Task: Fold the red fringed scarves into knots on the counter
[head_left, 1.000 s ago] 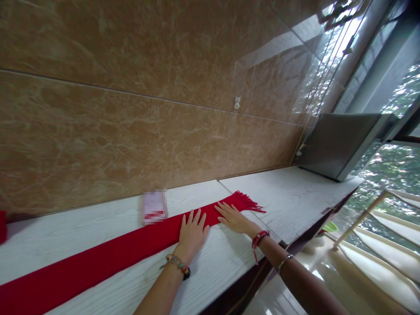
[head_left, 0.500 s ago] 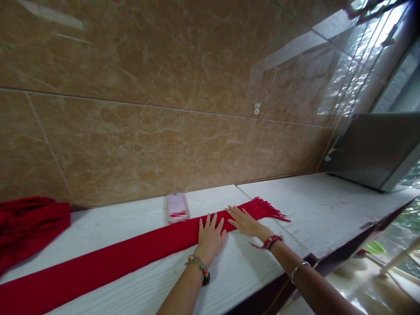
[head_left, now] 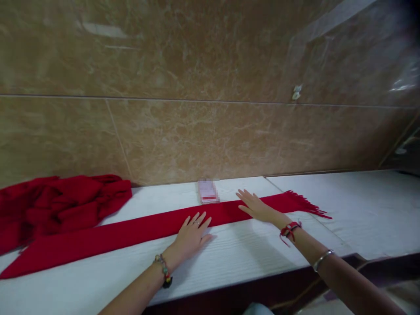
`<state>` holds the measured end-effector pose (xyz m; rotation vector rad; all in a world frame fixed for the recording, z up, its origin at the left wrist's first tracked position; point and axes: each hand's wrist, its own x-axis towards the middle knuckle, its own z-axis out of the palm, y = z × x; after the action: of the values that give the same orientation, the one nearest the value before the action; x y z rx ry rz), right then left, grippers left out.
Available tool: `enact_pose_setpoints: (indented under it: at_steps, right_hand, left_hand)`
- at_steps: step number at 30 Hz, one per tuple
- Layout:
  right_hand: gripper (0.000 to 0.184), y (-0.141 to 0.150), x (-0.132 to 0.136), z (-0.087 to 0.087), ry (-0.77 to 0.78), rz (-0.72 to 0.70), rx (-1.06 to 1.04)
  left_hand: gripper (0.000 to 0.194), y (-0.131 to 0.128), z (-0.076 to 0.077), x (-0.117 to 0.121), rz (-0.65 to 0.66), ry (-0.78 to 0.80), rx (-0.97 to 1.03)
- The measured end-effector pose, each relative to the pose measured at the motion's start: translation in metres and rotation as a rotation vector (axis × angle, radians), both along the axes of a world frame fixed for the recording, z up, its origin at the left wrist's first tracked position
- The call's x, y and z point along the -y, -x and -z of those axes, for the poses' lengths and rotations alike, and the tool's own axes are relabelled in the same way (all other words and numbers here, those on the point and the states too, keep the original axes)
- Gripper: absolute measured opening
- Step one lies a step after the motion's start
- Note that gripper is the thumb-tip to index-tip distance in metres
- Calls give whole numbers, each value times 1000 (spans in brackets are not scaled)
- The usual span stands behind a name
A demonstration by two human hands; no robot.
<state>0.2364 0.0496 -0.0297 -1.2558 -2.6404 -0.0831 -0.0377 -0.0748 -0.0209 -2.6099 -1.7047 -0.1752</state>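
A long red scarf (head_left: 131, 232) lies stretched along the white counter, with a fringe at its right end. My left hand (head_left: 192, 236) rests on the scarf's middle, fingers spread and palm down; a ring and a beaded bracelet show on it. Farther right, my right hand (head_left: 257, 208) is over the scarf with its fingers stretched out; whether it touches the cloth I cannot tell. A red cord bracelet and a silver bangle are on that arm. Neither hand grips anything.
A crumpled heap of red cloth (head_left: 72, 201) lies at the left against the brown tiled wall (head_left: 197, 140). Behind the scarf's middle is a small pale packet (head_left: 207, 190), partly blurred. The white counter (head_left: 229, 258) ends at a dark front edge.
My view has turned left, showing more of the red heap. My hands have moved apart: the left has slid left along the scarf, while the right seems to have lifted slightly.
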Motion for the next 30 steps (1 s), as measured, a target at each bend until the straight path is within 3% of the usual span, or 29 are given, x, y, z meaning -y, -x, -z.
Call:
enact_pose_setpoints:
  at_steps: [4,7,11,15,20,24,30]
  right_hand:
    - [52,83,35,-7,21,-262,-23]
    - [53,120,58,-1,48,-358,-22]
    - [55,126,65,8,86,-360,14]
    - [54,136,67,2,120,-341,32]
    - [54,195,93,-14,86,-455,-34]
    - [56,236,110,-13,111,-489,-27]
    - [60,240,111,-10,218,-492,29]
  left_hand:
    - [53,42,1,27,-128,-9,-40]
    - [51,75,5,47,-190,-19,-67]
    - [50,121,6,75,-299,-20,-85]
    - [49,160,2,96,-500,-20,-107]
    - [52,183,-6,102,-806,-35,-131]
    - [59,195,-11,104,-1057,4,-114]
    - [66,256,-7,119,-1341,31,-104]
